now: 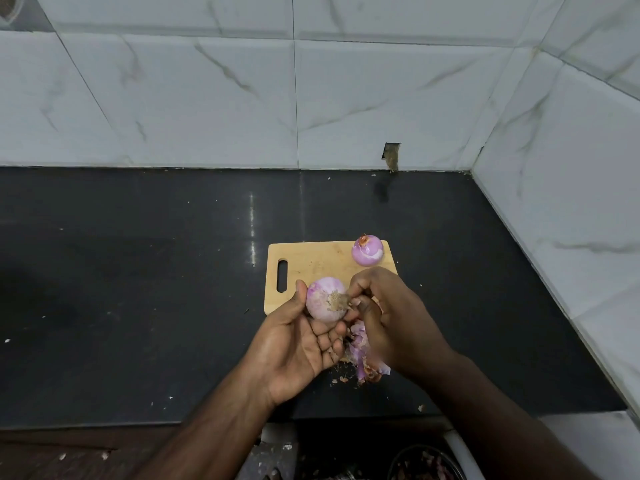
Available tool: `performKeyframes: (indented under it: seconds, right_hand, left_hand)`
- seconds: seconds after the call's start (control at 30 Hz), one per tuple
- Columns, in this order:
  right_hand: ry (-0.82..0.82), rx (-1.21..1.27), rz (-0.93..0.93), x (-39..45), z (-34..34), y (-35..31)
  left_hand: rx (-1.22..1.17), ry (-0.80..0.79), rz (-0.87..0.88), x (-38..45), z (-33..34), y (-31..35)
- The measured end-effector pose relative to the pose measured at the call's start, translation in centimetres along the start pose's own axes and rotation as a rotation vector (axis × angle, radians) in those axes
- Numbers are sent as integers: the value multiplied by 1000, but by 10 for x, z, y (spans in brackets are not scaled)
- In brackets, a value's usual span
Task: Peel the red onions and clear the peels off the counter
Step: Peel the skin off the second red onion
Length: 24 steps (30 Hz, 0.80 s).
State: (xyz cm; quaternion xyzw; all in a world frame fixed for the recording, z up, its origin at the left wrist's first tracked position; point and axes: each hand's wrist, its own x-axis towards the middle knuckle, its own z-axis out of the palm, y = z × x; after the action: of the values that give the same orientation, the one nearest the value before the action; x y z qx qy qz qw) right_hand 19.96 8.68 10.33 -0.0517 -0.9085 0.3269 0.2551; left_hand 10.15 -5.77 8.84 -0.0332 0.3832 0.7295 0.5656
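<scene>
Your left grip cradles the onion in curled fingers at the frame's centre, while your right grip pinches the dry root tuft on its right side. Tug too hard and I judge the onion could slip from your palm onto the dark surface. A second onion sits on the cutting board, just above your hands; the loose peels lie below, between them.

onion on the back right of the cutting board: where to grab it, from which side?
Grip the onion around its round middle, coming from above and in front. It sits free on the cutting board, dry tip pointing up and back, sides clear; judged likely steadier than pinching the tip.
</scene>
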Motion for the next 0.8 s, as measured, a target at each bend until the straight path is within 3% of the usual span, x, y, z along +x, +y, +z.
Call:
performKeyframes:
  seconds: [0.07,0.2,0.33,0.6,0.8]
  right_hand:
    - [-40,1,10,-3,1,1]
    - [81,139,110,0,-6,-2]
    - [31,165,86,5,-8,-2]
    - [56,-72,-110,6,-3,4]
    - [-10,-89,-84,2,3,2]
  left_hand:
    - [-16,20,11,1,-2,3]
    - [17,38,26,0,-5,7]
    - [46,36,27,0,-5,6]
    - [117,46,43,1,-4,5]
    - [37,63,31,3,-3,4]
